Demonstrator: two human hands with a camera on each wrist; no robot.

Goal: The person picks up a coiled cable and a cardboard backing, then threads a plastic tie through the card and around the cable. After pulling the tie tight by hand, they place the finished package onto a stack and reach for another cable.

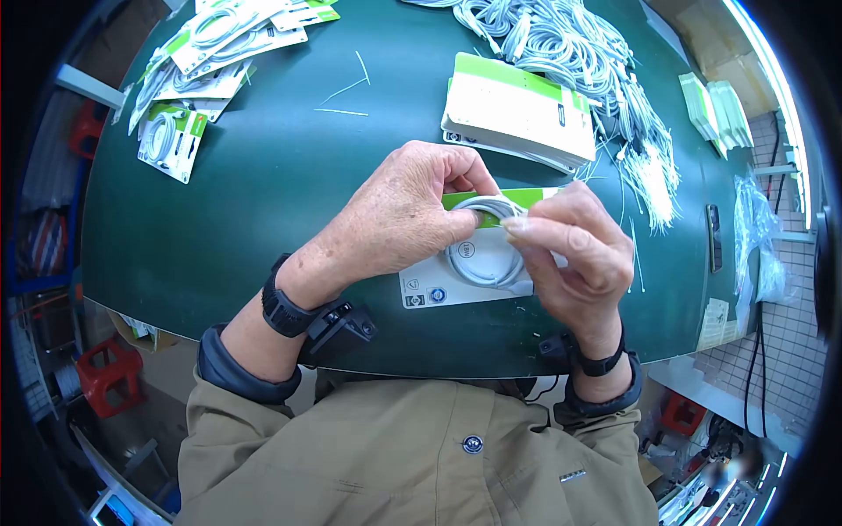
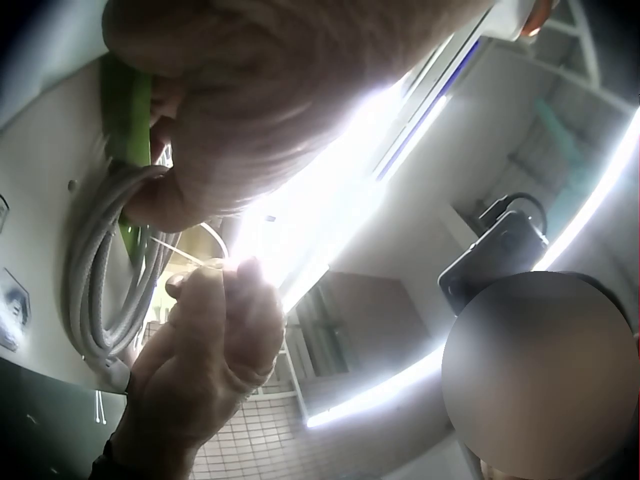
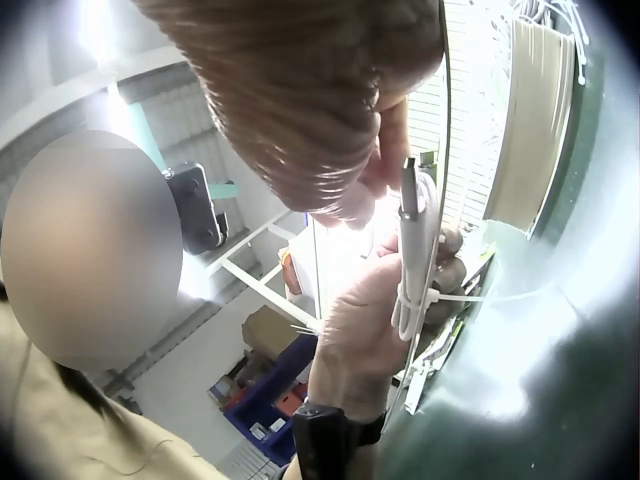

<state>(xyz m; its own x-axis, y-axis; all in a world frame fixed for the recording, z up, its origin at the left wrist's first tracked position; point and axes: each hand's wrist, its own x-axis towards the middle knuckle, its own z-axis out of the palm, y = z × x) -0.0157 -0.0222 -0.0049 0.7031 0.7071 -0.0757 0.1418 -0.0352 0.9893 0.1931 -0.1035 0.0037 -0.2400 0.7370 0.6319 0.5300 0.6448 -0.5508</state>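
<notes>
A coiled light-grey cable lies against a white card with a green top, close to the table's front edge. My left hand pinches the coil and the card's upper edge, its thumb tip over the coil's top. From the right, my right hand pinches the end of a thin white cable tie between thumb and forefinger. Another cable tie loops round the coil in the right wrist view, its tail sticking out. The cable's metal plug points up beside it.
Beyond the hands stands a stack of cards, with a heap of coiled cables behind it. Loose white ties lie to its right. Cards with cables are piled far left. A phone lies near the right edge.
</notes>
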